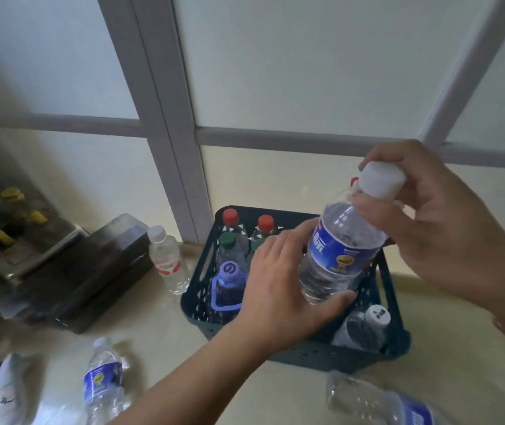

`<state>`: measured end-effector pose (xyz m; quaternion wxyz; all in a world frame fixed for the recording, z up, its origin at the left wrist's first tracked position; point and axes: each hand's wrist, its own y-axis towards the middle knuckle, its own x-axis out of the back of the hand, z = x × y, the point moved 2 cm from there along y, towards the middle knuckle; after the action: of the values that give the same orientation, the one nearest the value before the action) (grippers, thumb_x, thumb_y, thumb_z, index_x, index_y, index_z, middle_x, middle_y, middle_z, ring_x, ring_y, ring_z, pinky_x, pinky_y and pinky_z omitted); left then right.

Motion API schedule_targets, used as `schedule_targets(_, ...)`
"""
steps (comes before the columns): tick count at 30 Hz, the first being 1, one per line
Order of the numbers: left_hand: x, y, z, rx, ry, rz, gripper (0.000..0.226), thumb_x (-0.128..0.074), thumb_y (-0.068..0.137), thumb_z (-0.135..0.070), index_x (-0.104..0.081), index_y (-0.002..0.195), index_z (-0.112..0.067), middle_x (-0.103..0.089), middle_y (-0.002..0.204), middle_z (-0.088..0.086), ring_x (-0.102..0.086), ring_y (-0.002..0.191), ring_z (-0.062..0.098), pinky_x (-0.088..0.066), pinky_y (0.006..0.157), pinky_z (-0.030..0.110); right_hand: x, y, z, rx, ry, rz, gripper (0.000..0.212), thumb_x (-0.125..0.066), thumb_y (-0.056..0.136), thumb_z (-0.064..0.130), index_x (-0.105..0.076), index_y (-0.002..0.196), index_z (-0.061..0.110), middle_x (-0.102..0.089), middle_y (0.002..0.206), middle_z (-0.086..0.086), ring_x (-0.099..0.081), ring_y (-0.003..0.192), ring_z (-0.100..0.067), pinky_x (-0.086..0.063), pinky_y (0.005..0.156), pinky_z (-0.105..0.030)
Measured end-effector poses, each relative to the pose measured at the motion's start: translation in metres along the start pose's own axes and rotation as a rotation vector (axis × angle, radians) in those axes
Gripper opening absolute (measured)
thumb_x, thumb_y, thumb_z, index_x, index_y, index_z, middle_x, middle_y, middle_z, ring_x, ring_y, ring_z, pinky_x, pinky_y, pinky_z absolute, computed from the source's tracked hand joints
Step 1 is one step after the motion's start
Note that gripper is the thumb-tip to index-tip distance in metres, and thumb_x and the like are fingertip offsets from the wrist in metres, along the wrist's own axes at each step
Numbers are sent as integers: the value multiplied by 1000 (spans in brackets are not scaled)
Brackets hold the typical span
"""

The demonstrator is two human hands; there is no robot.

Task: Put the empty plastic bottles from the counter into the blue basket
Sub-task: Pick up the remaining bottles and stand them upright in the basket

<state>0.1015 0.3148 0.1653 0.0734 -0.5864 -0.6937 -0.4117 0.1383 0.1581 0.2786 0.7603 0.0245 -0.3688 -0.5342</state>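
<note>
Both hands around bottle

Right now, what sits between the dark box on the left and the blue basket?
In the head view, one upright clear bottle with a white cap stands on the counter between the dark box and the blue basket.

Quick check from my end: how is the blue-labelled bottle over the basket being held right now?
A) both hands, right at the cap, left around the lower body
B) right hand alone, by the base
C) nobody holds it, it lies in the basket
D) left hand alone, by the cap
A: the right hand pinches the white cap while the left hand wraps the lower body of the blue-labelled bottle, tilted above the blue basket.
</note>
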Motion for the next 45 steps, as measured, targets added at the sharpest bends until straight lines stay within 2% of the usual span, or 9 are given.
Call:
schedule_targets(3,-12,9,5,-9,61,107,81,-77,68,-60,-45,138,-32,-61,127,-16,-47,118,4,-36,110,36,-10,-11,-22,-71,-155,42,21,-58,87,45,-45,103,38,-59,95,12,-60,85,-8,-49,67,-13)
schedule_targets(10,-23,7,37,-28,317,386,67,-60,70,-71,-53,127,-38,-67,118,-22,-47,132,5,-4,120,66,-54,-46,-76,-272,-318,317,24,-60,89,44,-40,101,41,-54,95,20,-55,86,-5,-49,75,-29)
schedule_targets(16,-27,10,46,-110,532,502,47,-67,73,-60,-69,112,-34,-75,106,-17,-47,138,12,6,116,71,-80,-51,-90,-277,-437,437,21,-56,94,36,-35,100,35,-52,98,14,-43,86,-5,-22,115,-40)
schedule_targets(25,-33,-3,59,-184,693,580,38,-66,72,-62,-75,101,-39,-72,106,-21,-50,135,28,-12,105,82,-92,-61,-105,-236,-615,504,31,-53,93,36,-42,121,27,-63,118,4,-58,109,-19,-32,107,-36)
schedule_targets(30,-24,-19,41,-216,517,259,31,-64,82,-45,-73,109,-32,-70,117,-10,-56,127,30,-23,109,76,-69,-59,-99,-166,-538,459,40,-56,88,52,-50,119,28,-63,117,7,-55,106,-15,-39,95,-33)
schedule_targets(33,-31,-56,1,-487,79,-85,17,-73,79,-7,-69,92,-16,-69,96,1,-66,86,28,-52,85,45,-27,-72,-99,-124,-365,190,34,-58,87,51,-60,110,26,-67,107,9,-59,96,-6,-48,85,-20)
schedule_targets(37,-105,-111,-30,-890,83,272,17,-70,88,-13,-68,102,-23,-68,95,-4,-64,81,17,-52,80,26,28,-140,-134,-335,-198,-203,11,-63,86,30,-66,90,21,-68,84,12,-64,81,-4,-47,71,-10)
schedule_targets(41,-195,-134,-3,-709,306,634,58,-75,73,-30,-58,127,-21,-67,127,2,-67,112,23,-53,98,35,34,-244,-218,-870,-207,-183,9,-69,85,21,-63,86,27,-68,82,9,-64,73,-10,-44,62,-10)
schedule_targets(45,-232,-135,11,-464,460,846,80,-80,57,-44,-56,130,-21,-69,125,5,-71,105,26,-58,88,37,3,-317,-266,-1154,44,-63,15,-69,87,28,-58,94,36,-67,99,3,-62,80,-13,-45,66,-24)
